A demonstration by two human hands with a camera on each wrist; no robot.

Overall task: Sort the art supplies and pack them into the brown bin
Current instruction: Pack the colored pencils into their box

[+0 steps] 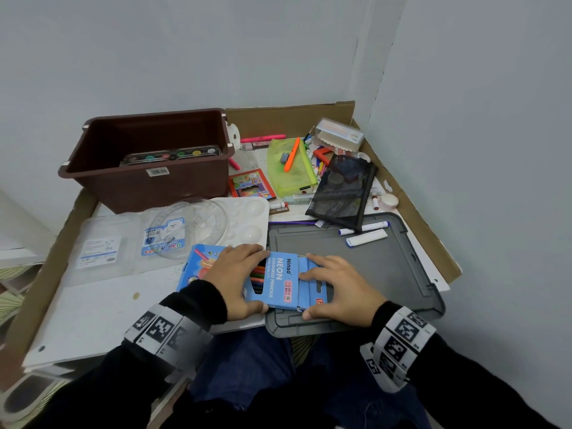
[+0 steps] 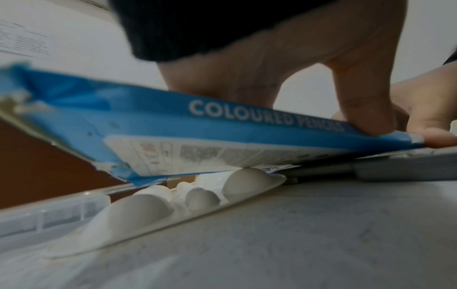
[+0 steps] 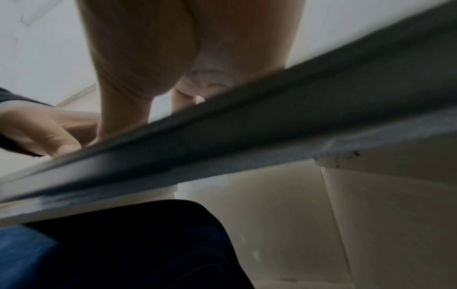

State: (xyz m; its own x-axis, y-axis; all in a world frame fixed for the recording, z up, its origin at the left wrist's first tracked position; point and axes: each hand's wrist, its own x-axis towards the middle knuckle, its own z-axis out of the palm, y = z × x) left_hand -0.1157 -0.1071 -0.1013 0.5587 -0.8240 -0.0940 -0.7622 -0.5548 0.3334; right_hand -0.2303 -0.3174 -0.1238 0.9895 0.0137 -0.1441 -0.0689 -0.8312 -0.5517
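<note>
A blue box of neon coloured pencils lies at the table's near edge, half on the grey lid, its end flap open and pencils showing. My left hand grips the box's left part, fingers over the far edge and thumb at the near edge. My right hand holds the flap end the same way. In the left wrist view the box is tilted, resting on the white palette. The brown bin stands at the back left with a paint set inside.
A colour pen pack under a clear round dish lies left of the palette. A green pouch, black mesh pouch, markers and small boxes crowd the back right. Cardboard walls rim the table.
</note>
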